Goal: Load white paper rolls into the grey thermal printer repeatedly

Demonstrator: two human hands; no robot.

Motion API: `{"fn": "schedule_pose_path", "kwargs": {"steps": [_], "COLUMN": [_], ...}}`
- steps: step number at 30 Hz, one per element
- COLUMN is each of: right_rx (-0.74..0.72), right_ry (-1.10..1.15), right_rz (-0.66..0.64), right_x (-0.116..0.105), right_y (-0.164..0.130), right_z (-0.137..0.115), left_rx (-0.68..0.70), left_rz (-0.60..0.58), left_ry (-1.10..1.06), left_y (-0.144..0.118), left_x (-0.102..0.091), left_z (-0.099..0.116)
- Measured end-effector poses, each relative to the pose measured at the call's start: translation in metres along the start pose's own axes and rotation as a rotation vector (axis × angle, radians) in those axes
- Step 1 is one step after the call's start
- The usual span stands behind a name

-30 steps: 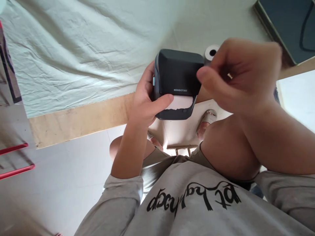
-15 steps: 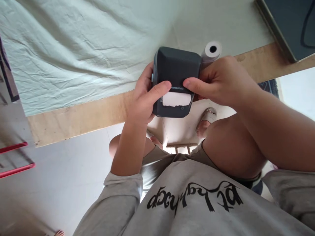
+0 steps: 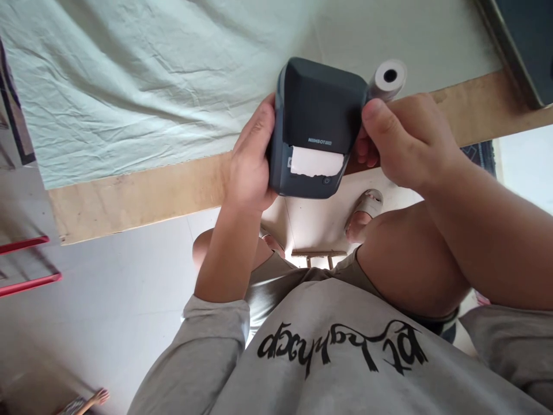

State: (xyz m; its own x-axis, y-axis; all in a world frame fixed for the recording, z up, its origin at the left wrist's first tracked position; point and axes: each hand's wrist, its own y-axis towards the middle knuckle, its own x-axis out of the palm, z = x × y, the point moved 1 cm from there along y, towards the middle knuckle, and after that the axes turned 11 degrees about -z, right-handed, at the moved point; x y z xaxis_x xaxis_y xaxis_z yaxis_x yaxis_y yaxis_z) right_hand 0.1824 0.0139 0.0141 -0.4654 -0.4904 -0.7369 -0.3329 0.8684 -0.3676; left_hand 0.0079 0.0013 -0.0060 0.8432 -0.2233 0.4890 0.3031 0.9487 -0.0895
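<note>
A small dark grey label printer [image 3: 319,115] is held over the table's front edge, with a strip of white paper [image 3: 317,162] showing at its slot. My left hand [image 3: 253,158] grips its left side. My right hand [image 3: 406,141] grips its right side, thumb on the upper right corner. A white paper roll [image 3: 389,76] lies on the table just behind the printer's right corner, next to my right thumb.
A wrinkled pale green cloth [image 3: 129,80] covers the wooden table [image 3: 138,196]. A dark flat device [image 3: 525,40] lies at the far right. Red bars [image 3: 26,265] stand at the left. My knees and sandalled feet [image 3: 363,213] are below the table edge.
My right hand came down from in front of the printer and took its right side. Both thumbs left the front, and the printer rose and tilted a little toward the table.
</note>
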Motion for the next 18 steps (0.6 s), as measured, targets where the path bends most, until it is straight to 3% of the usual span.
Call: {"fn": "schedule_pose_path", "kwargs": {"steps": [6, 13, 18], "right_rx": [-0.044, -0.109, -0.162], "right_ry": [-0.192, -0.208, -0.210], "right_rz": [-0.035, -0.027, 0.071], "right_x": [-0.0028, -0.0038, -0.0072], "right_y": [0.0022, 0.0037, -0.0054], "right_z": [-0.0078, -0.0061, -0.0089], "left_rx": [-0.012, 0.050, 0.094], "left_rz": [0.018, 0.121, 0.053], "left_ry": [-0.011, 0.005, -0.008], "left_y": [0.0017, 0.0020, 0.0036], "left_x": [0.0039, 0.0021, 0.0053], "left_z": [-0.0001, 0.0020, 0.0021]}}
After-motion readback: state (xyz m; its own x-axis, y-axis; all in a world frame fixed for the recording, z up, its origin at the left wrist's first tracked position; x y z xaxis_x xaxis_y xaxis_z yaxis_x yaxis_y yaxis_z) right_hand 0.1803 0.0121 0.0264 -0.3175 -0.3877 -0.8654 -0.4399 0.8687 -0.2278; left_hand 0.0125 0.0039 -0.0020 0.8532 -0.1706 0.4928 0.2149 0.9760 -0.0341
